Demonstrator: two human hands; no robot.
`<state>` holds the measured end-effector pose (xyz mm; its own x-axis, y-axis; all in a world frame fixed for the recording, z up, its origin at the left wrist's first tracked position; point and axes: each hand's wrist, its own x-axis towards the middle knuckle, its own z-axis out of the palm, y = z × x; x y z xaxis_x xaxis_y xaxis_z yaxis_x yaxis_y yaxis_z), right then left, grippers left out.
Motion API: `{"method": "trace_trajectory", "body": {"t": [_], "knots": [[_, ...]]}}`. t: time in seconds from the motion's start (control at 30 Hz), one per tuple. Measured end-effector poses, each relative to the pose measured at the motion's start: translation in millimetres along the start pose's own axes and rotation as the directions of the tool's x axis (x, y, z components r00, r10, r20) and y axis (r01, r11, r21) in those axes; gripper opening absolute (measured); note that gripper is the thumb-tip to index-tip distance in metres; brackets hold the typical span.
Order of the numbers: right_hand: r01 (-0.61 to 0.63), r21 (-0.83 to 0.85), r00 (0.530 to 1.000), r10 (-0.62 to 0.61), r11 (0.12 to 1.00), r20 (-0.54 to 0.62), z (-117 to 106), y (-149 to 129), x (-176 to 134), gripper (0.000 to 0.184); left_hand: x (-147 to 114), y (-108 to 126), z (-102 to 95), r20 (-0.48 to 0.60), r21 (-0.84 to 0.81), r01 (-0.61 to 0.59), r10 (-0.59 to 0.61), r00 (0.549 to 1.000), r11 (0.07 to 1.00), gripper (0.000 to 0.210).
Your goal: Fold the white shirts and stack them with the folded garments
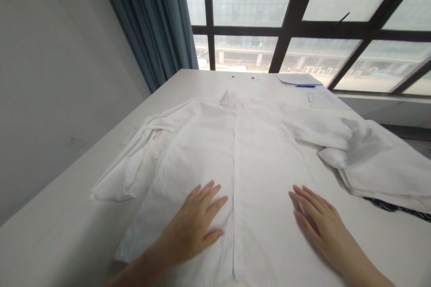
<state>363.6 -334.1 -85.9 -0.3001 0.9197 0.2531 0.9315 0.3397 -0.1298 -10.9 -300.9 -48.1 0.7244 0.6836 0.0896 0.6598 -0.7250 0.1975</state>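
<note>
A white long-sleeved shirt [208, 143] lies spread out front side up, its collar towards the window and its front placket running down the middle. My left hand [193, 224] rests over the shirt's left front panel, fingers spread. On the other side of the placket my right hand [316, 219] is over the right front panel, fingers stretched out and close together. Neither hand holds anything. The left sleeve bends down beside the body, and the right sleeve reaches out over a pile of white cloth [393, 161]. The shirt's lower hem runs out of view.
The shirt lies on a white table [67, 242] that reaches back to a dark-framed window [249, 31]. Papers [296, 79] and a blue pen [305, 86] lie at the far right. A blue curtain [151, 18] hangs at the back left, beside a wall [60, 54].
</note>
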Motion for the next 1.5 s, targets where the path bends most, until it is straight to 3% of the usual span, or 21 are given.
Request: {"method": "trace_trajectory", "body": {"t": [0.1, 0.2, 0.33, 0.4, 0.53, 0.7, 0.83, 0.93, 1.1, 1.17, 1.27, 1.37, 1.5], "knots": [[0.071, 0.183, 0.993, -0.086, 0.981, 0.079, -16, -21, 8, 0.040, 10, 18, -7.1, 0.079, -0.159, -0.190, 0.204, 0.976, 0.969, 0.068], [0.154, 0.355, 0.940, -0.248, 0.922, 0.236, -36, -53, 18, 0.037, 16, 32, -11.3, 0.141, -0.277, -0.261, 0.308, 0.941, 0.925, 0.054], [0.195, 0.486, 0.835, -0.404, 0.852, 0.374, -48, -85, 33, 0.045, 19, 36, -7.6, 0.099, -0.323, -0.257, 0.303, 0.948, 0.911, 0.019], [0.202, 0.502, 0.803, -0.435, 0.841, 0.407, -46, -93, 38, 0.042, 20, 34, -4.6, 0.062, -0.338, -0.260, 0.297, 0.953, 0.905, 0.014], [0.187, 0.530, 0.799, -0.442, 0.827, 0.407, -40, -98, 40, 0.007, 22, 29, -2.4, 0.033, -0.445, -0.198, 0.237, 0.971, 0.874, 0.013], [0.140, 0.683, 0.757, -0.522, 0.717, 0.392, -42, -96, 41, 0.011, 23, 26, 0.8, -0.034, -0.530, -0.136, 0.139, 0.990, 0.837, 0.016], [0.098, 0.695, 0.729, -0.526, 0.713, 0.437, -45, -99, 45, 0.016, 24, 23, 8.2, -0.047, -0.392, -0.109, 0.098, 0.994, 0.913, 0.022], [0.071, 0.712, 0.752, -0.507, 0.699, 0.422, -48, -98, 45, 0.013, 22, 22, 10.2, 0.061, -0.240, -0.103, 0.121, 0.991, 0.965, 0.048], [0.028, 0.634, 0.904, -0.290, 0.772, 0.313, -45, -81, 40, 0.024, 18, 22, 6.0, 0.162, -0.198, -0.134, 0.167, 0.973, 0.971, 0.078], [0.066, 0.560, 0.941, -0.238, 0.826, 0.240, -40, -73, 40, 0.028, 16, 21, 5.5, 0.160, -0.213, -0.150, 0.186, 0.969, 0.965, 0.084], [0.152, 0.418, 0.953, -0.245, 0.895, 0.177, -27, -63, 44, 0.038, 15, 19, 7.5, 0.152, -0.235, -0.180, 0.219, 0.964, 0.955, 0.091], [0.204, 0.267, 0.948, -0.258, 0.942, 0.186, -11, -56, 49, 0.047, 14, 18, 10.4, 0.149, -0.233, -0.201, 0.239, 0.960, 0.952, 0.092], [0.186, 0.098, 0.959, -0.202, 0.978, 0.197, 4, -31, 48, 0.057, 13, 17, 11.9, 0.105, -0.220, -0.221, 0.249, 0.963, 0.950, 0.090]]}}
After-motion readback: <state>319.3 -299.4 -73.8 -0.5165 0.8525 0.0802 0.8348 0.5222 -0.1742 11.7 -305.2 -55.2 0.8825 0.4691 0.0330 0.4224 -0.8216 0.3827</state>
